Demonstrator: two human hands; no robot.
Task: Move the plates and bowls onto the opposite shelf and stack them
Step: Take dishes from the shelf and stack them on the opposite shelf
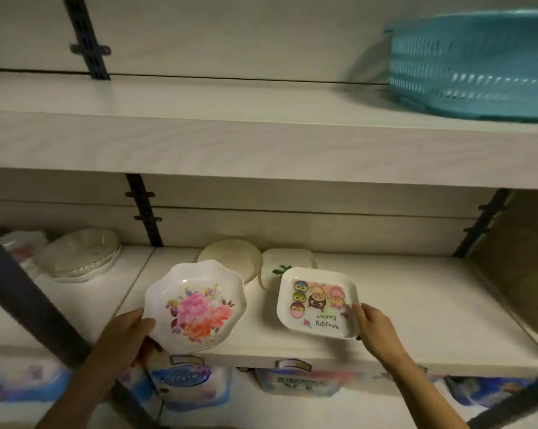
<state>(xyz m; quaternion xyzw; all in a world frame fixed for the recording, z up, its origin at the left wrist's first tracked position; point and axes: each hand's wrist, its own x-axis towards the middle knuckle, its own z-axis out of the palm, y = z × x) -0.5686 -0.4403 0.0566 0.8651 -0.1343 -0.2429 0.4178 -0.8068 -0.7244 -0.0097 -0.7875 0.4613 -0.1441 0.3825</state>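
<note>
Plates fill both your hands, the left hand (pixel 123 339) clamped on the floral plate (pixel 195 308) and the right hand (pixel 374 329) pinching the owl plate (pixel 318 303) just right of it, while other dishes behind it sit unstacked.

The middle shelf (pixel 416 292) lies bare to the right of the square owl plate (pixel 318 301) — open room there. Behind the two held plates, a round cream plate (pixel 230 258) and a square one (pixel 287 258) crowd the back wall. A dark diagonal bar (pixel 29 292) crosses the left — a stack of clear dishes (pixel 78 255) sits beyond it.
</note>
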